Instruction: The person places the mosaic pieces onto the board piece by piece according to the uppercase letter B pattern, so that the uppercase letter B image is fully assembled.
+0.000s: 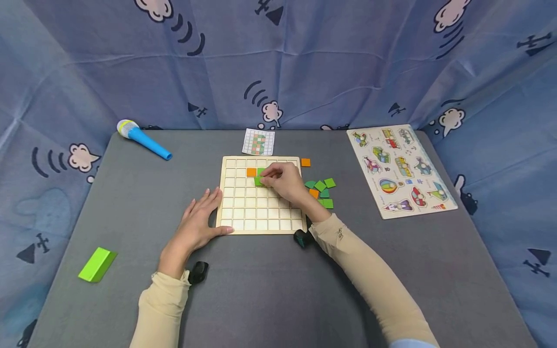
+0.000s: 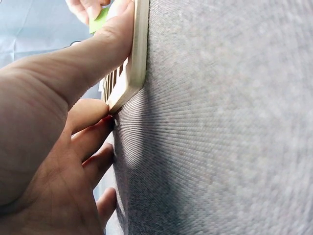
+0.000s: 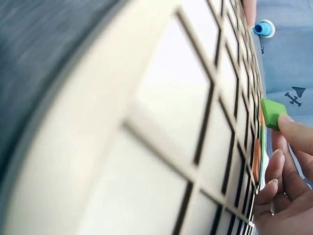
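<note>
Nearest me, two beige sleeves point(image 1: 161, 314) reach across the grey table point(image 1: 261, 299), with a green block point(image 1: 97, 265) over on the left. Here's my left hand point(image 1: 197, 222): fingers spread, thumb resting on the near edge of the wooden board point(image 1: 261, 232), by its left corner. And my right hand point(image 1: 285, 181) is pinching a green tile point(image 3: 272, 113), tilted at the grid; whether its edge touches, I can't tell! Close by, an orange tile point(image 1: 251, 172) and a second green piece point(image 1: 260, 171) sit on the board. Loose tiles point(image 1: 320, 185) lie to its right. Farther off: a picture puzzle point(image 1: 400, 169) right, a patterned card point(image 1: 258, 141) behind the board, a microphone point(image 1: 145, 140) left, then blue curtain point(image 1: 330, 63).
</note>
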Motion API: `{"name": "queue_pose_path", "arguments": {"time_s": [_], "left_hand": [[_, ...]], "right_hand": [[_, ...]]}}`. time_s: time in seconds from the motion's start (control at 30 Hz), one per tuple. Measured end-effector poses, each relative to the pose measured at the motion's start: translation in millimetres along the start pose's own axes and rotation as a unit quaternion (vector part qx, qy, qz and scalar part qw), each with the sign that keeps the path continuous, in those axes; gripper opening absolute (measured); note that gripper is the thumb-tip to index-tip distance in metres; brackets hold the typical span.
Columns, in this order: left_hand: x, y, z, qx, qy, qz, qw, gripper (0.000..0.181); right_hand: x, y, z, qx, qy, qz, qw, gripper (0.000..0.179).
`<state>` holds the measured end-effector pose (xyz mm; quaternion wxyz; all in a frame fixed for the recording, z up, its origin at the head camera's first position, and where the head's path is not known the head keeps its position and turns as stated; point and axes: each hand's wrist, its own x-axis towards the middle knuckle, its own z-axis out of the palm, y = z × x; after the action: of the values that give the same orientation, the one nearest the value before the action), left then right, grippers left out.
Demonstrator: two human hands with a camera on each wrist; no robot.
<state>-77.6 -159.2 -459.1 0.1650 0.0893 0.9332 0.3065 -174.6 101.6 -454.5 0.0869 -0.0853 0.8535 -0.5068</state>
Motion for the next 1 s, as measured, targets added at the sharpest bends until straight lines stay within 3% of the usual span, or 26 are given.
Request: {"name": "queue_pose_path", "arguments": {"time_s": [0.13, 0.47, 0.87, 1.0], "left_hand": [[0.4, 0.1, -0.5, 0.004, 0.001, 0.002, 1.0000, 0.106], [0.0, 0.7, -0.5, 0.009, 0.001, 0.001, 1.0000, 0.105], [-0.2, 0.8, -2.0, 0.001, 0.000, 0.002, 1.0000, 0.104], [-0.1, 1.2, -2.1, 0.004, -0.003, -0.001, 1.0000, 0.105]], "right_hand": [[1.9, -4, 5, -0.002, 0.000, 0.007, 1.0000, 0.007], [5.4, -8, 19, -0.055, 0.002, -0.030, 0.9980, 0.005], [5.6, -12, 23, -0.132, 0.004, -0.020, 0.9910, 0.011], [3.4, -12, 21, -0.132, -0.002, -0.025, 0.9909, 0.011]]}}
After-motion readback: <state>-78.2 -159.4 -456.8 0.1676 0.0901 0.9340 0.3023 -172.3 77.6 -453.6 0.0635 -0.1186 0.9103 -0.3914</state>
